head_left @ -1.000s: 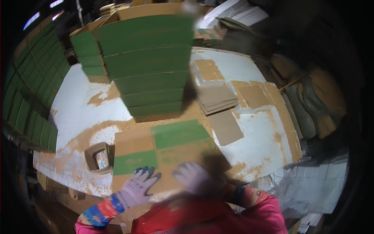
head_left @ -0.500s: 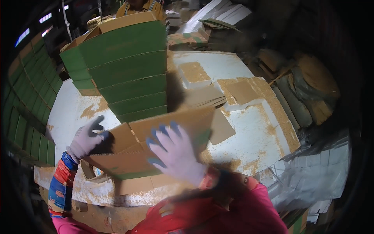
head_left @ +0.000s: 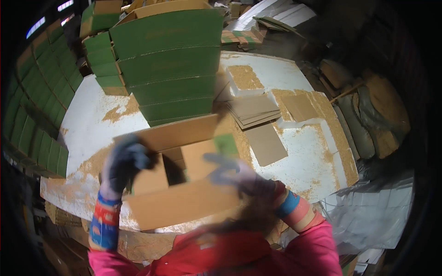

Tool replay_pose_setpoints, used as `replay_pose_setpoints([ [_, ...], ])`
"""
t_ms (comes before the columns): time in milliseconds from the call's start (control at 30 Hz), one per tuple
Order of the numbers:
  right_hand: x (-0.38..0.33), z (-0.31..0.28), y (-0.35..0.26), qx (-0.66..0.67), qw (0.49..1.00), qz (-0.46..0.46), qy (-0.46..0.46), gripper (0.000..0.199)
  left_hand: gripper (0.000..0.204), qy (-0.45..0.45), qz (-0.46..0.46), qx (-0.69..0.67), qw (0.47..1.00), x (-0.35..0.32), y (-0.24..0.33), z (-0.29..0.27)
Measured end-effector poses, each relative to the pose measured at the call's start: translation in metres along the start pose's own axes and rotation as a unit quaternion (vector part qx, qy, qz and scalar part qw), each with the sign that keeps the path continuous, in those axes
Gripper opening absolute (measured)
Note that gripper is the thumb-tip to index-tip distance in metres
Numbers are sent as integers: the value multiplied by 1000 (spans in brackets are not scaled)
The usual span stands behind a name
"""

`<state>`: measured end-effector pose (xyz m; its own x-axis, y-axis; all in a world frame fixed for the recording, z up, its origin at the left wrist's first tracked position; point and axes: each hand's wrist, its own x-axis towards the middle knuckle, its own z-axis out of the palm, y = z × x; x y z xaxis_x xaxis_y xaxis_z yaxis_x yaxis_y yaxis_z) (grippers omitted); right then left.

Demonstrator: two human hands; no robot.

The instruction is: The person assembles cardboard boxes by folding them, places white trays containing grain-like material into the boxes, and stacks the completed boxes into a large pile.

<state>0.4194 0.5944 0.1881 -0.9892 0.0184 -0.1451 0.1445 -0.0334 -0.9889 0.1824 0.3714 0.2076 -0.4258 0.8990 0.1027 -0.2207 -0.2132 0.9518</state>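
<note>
- Gripping the cardboard box (head_left: pixel 179 184) from both sides, the gloved left hand (head_left: pixel 123 163) clasps its left wall and the gloved right hand (head_left: pixel 241 177) its right wall — both blurred.
- Box is half-formed, open-topped, held just in front of the stack of green boxes (head_left: pixel 168 64).
- Flat cardboard sheets (head_left: pixel 253 110) lie right of that stack on the worn white table (head_left: pixel 92 119).

One head-worn fisheye looks steeply down, close over the white worktable (head_left: pixel 101 115).
</note>
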Motion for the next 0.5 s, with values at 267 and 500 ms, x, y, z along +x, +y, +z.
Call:
replay_pose_setpoints([
  [267, 43, -25, -70, -706, 564, -271, 332, 51, 117, 150, 28, 309, 939, -34, -63, -33],
  [500, 17, -26, -11, -624, 756, -196, -17, 68, 119, 228, 136, 459, 848, -39, -67, -36],
])
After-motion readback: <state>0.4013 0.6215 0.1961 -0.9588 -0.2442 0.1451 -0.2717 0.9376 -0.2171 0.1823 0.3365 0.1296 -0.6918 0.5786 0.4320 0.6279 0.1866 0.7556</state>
